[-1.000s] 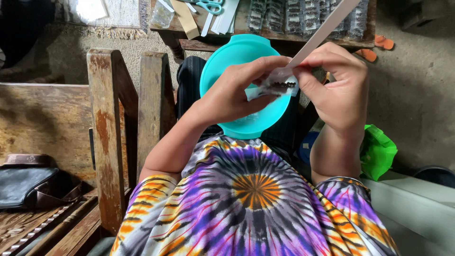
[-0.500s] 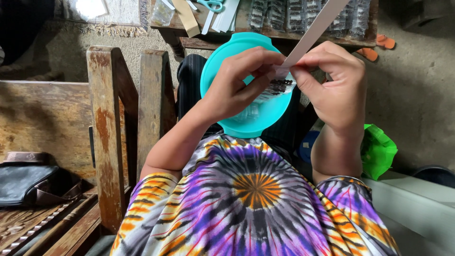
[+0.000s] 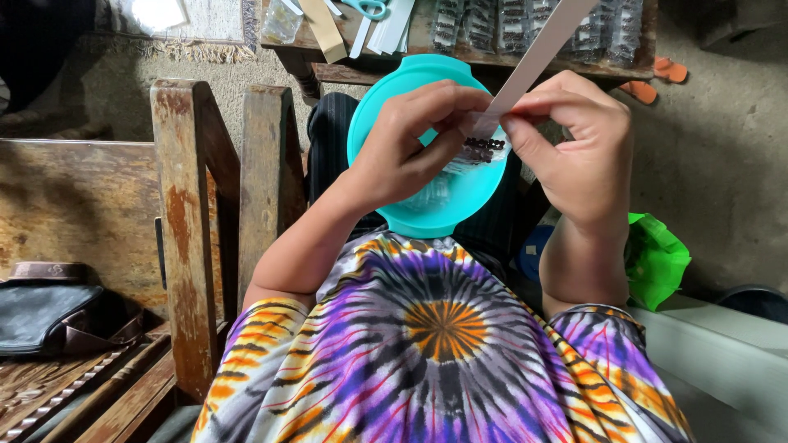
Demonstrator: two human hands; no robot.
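Glossy plastic bowl (image 3: pixel 427 209), matt paper strip (image 3: pixel 538 53), rough worn wooden chair (image 3: pixel 185 221)

- Tie-dye tee (image 3: pixel 443 361), spiral burst w/ orange centre, purple, black & white rays; yellow-orange streaks twd shoulders
- Short sleeves, same print; forearms bare
- Left hand (image 3: pixel 410 152) & right hand (image 3: pixel 579 156): no gloves, rings or watch seen
- Dark trousers (image 3: pixel 332 135) w/ faint pinstripes

Left hand (image 3: pixel 410 148) and right hand (image 3: pixel 579 148) meet over a teal bowl (image 3: pixel 427 209) on the lap, both pinching a small clear packet of dark beads (image 3: pixel 483 149) and the lower end of a long white paper strip (image 3: pixel 538 53) that slants up to the right. Wooden counter (image 3: pixel 525 70) beyond holds rows of filled packets (image 3: pixel 525 20), scissors (image 3: pixel 365 8) and paper strips. Black bag (image 3: pixel 49 316) on the wooden bench at left, green bag (image 3: pixel 657 258) at right.
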